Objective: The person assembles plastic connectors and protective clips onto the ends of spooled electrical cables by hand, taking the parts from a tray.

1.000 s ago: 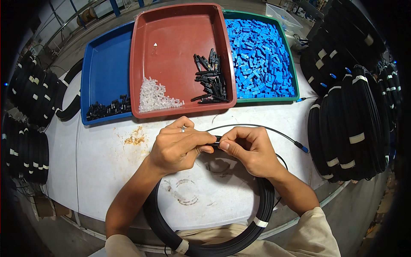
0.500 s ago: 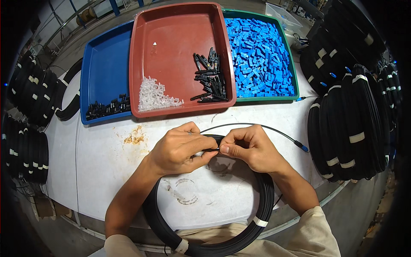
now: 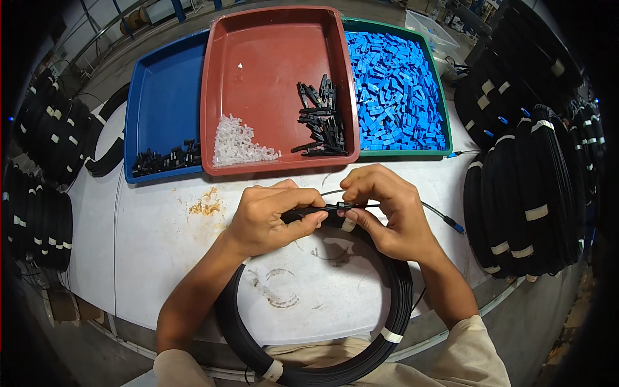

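Hands barely shifted since earlier | left hand (image 3: pixel 271 216) and right hand (image 3: pixel 387 209) pinched black cable end (image 3: pixel 322 209) | best kept aligned, fingertips close.

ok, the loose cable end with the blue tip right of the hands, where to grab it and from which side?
Probably on the thin black cable just behind the blue tip, not on the tip itself. That stretch of cable end lies flat on the white table with bare surface on both sides. Come from above with the right hand, pinching across it; the stacked black coils crowd the far right.
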`<state>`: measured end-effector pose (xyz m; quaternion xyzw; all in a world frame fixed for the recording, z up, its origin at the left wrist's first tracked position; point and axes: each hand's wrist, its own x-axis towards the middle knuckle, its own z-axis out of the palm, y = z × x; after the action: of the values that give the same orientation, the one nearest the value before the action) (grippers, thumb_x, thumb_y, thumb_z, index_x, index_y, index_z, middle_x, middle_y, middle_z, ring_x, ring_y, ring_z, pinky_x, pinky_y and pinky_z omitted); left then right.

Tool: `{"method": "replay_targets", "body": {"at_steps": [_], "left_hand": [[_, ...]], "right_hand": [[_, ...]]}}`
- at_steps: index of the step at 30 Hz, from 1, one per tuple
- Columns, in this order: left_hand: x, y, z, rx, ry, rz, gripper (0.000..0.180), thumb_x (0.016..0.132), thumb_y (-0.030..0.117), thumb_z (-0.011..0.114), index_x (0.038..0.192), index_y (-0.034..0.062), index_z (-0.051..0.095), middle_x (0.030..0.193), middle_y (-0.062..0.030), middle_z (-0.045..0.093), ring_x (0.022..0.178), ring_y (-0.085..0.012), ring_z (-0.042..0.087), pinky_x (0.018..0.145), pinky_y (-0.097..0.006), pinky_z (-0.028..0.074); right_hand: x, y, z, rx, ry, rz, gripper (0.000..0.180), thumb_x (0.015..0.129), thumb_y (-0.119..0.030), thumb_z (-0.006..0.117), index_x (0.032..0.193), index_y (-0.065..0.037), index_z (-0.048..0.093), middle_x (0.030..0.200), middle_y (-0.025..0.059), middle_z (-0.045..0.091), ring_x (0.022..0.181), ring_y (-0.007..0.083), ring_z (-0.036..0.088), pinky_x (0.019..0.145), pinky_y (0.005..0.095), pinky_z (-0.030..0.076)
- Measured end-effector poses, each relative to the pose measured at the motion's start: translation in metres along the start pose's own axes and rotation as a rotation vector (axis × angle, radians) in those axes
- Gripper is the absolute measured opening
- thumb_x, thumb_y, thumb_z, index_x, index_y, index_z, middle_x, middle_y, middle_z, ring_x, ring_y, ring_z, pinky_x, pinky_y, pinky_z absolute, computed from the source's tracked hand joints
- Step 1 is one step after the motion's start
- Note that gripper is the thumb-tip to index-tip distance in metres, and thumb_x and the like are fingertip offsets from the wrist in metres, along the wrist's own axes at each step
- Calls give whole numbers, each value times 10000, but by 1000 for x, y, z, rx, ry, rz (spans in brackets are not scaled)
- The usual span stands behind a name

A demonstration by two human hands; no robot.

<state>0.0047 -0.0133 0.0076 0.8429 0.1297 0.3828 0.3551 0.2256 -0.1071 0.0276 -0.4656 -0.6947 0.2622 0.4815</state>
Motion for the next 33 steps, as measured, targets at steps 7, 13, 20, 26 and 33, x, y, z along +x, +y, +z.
{"method": "replay_targets", "body": {"at_steps": [7, 13, 20, 26, 33], "left_hand": [[0, 5, 3, -112, 29, -68, 157, 838, 27, 794, 983, -7, 745, 751, -80, 741, 647, -135, 693, 554, -243, 522], [-2, 5, 2, -229, 10, -112, 134, 880, 4, 766, 988, -54, 711, 817, -113, 771, 745, -155, 767, 641, -221, 590], [-3, 4, 1, -231, -68, -134, 145, 877, 26, 785, 979, -44, 710, 841, -137, 776, 739, -164, 769, 635, -225, 590], [0, 4, 3, -98, 17, -65, 188, 807, 33, 828, 963, -7, 731, 817, -123, 765, 720, -171, 758, 616, -244, 568], [0, 8, 3, 74, 38, 24, 212, 776, 28, 825, 968, 9, 737, 778, -96, 731, 628, -172, 681, 577, -265, 537]], "right_hand": [[-3, -1, 11, -308, 93, -313, 335, 710, 142, 708, 1018, 13, 675, 1050, 155, 668, 843, 294, 706, 703, 354, 583], [-9, 4, 20, -360, 141, -348, 381, 651, 145, 713, 1009, 14, 696, 1013, 141, 691, 826, 271, 720, 694, 345, 592], [-8, 10, 14, -458, 107, -522, 463, 555, 65, 697, 1018, 68, 682, 983, 186, 693, 828, 306, 717, 693, 371, 604], [-9, 11, 17, -429, 98, -414, 453, 600, 57, 736, 1049, 42, 678, 981, 174, 695, 806, 306, 717, 684, 373, 598], [-8, 3, 21, -345, 111, -342, 257, 778, 57, 754, 1021, 22, 678, 954, 154, 707, 780, 287, 715, 662, 367, 583]]}}
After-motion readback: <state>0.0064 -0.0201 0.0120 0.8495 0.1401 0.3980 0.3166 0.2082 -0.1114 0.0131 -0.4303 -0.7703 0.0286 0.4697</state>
